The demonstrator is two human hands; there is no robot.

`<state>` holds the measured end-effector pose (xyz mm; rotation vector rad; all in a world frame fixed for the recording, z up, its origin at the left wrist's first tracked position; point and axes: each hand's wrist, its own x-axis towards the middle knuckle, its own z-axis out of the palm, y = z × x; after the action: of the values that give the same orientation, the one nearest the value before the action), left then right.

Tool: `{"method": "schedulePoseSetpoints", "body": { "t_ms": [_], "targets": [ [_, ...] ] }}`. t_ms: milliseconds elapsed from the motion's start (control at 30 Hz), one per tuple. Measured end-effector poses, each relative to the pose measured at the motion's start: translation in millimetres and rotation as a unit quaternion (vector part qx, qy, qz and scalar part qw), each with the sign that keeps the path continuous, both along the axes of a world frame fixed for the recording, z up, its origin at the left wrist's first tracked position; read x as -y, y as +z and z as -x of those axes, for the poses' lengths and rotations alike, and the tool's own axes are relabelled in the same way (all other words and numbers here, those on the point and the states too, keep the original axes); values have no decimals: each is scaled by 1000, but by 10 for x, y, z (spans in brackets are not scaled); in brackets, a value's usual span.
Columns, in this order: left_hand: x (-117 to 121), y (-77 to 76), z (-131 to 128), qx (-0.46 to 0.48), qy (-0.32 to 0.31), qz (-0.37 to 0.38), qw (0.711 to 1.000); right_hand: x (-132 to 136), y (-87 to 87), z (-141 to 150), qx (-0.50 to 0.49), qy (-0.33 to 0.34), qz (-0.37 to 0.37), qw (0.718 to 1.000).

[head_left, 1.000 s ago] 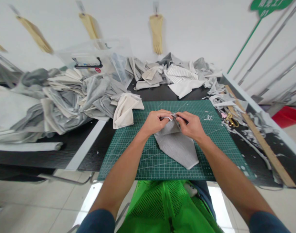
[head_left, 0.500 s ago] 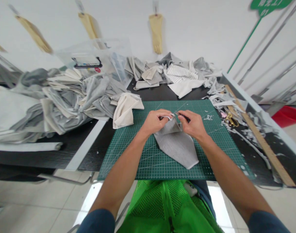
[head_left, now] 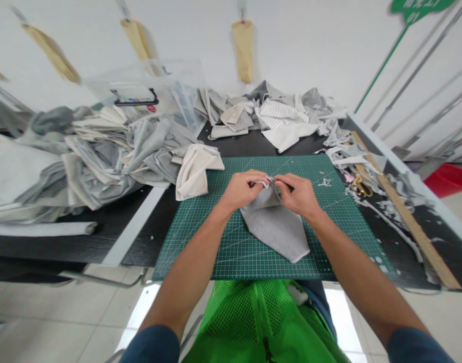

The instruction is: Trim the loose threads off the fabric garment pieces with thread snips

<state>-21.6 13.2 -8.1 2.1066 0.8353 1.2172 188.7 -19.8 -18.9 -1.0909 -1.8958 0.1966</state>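
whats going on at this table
A person's left hand pinches the raised end of a grey cloth, and the right hand, close beside it, holds a dark object, mostly hidden. The rest of the cloth lies on a green cutting mat. A pile of other cloths sits to the left.

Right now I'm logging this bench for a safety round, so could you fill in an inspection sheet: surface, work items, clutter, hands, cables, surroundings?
Surface: green mat on black table.
Work items: grey cloth, lower part on the mat, upper part raised; dark tool, mostly hidden.
Clutter: cloth pile at left; more cloths behind; scraps, gold scissors, wooden strip at right; white bits on the mat.
Left hand: pinching the cloth's upper edge.
Right hand: holding the tool by that edge.
Cables: none that can be told for certain.
Surroundings: clear box at left, yellow gloves on the wall, red bin at right.
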Motion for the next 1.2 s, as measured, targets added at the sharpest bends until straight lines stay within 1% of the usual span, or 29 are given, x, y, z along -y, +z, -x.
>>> {"method": "schedulePoseSetpoints", "body": {
  "t_ms": [133,367,567,967,1200],
  "targets": [
    [6,29,16,26,-1,19,999,-15,-4,-33,-39,-25,-9,999],
    [9,80,46,83,-17,70,994,21,29,-3,-11,19,-11,1000],
    [13,70,32,110,-56,114,986,42,46,26,-20,27,-22,999],
    [-11,28,26,88,-41,104,990,58,61,28,-11,9,-31,999],
    [-8,28,26,88,-45,100,990,60,66,30,-7,6,-34,999]
  ]
}}
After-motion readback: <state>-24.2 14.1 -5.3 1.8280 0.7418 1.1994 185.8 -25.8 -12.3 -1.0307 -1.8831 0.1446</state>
